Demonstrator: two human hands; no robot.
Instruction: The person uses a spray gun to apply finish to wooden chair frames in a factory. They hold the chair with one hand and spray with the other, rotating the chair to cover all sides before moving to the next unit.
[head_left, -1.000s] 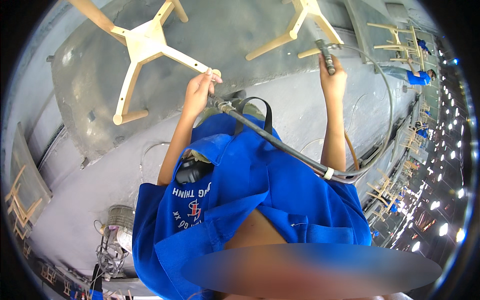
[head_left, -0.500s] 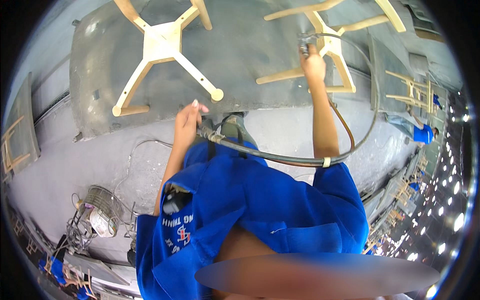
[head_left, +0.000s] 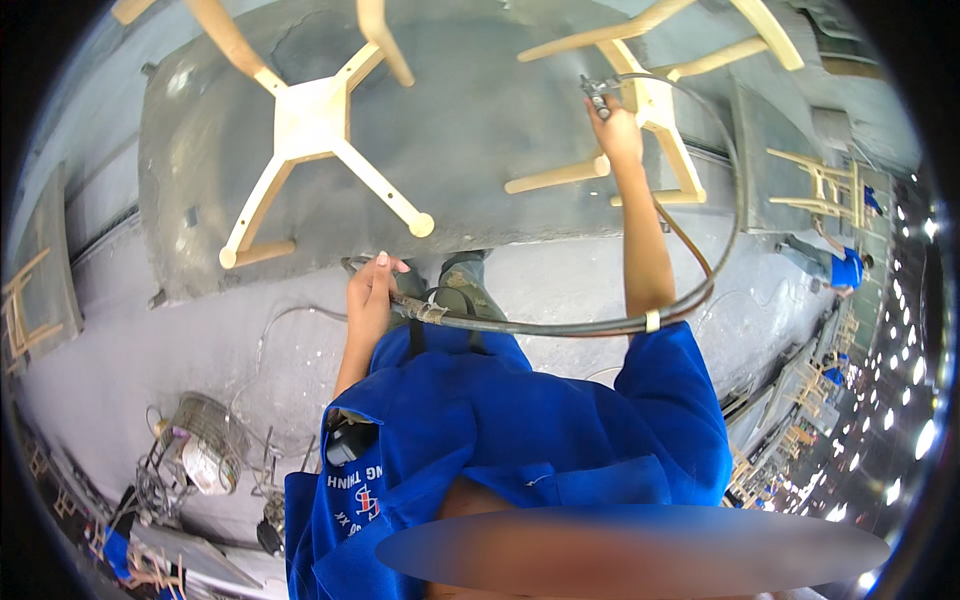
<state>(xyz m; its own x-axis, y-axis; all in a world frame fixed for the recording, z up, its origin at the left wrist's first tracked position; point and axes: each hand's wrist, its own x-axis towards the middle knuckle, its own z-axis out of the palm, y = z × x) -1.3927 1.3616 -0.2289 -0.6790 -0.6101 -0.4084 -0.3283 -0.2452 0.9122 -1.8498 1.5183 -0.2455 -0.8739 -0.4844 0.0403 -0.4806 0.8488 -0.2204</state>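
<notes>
In my right hand [head_left: 622, 135] is a metal spray gun [head_left: 598, 98], pointed away from me beside a pale wooden chair frame [head_left: 655, 103]. A dark hose [head_left: 735, 190] loops from the gun back past my right forearm and across my waist. My left hand [head_left: 370, 297] is closed on the hose's wrapped part, in front of my legs; its fingers partly hide the hose. A second pale wooden frame [head_left: 310, 118], with splayed legs and a square centre, rests on the grey worktable [head_left: 460, 130], ahead of my left hand.
A wire basket [head_left: 215, 430] with tangled cords stands on the floor at lower left. Another table with a wooden frame [head_left: 30, 300] is at far left. On the right, a person in blue [head_left: 845, 268] stands near more wooden frames [head_left: 825, 185].
My right hand and the spray gun have shifted slightly left, off the right frame's centre. The left frame appears turned and lower in view. My left hand is slightly lower, still by the hose.
</notes>
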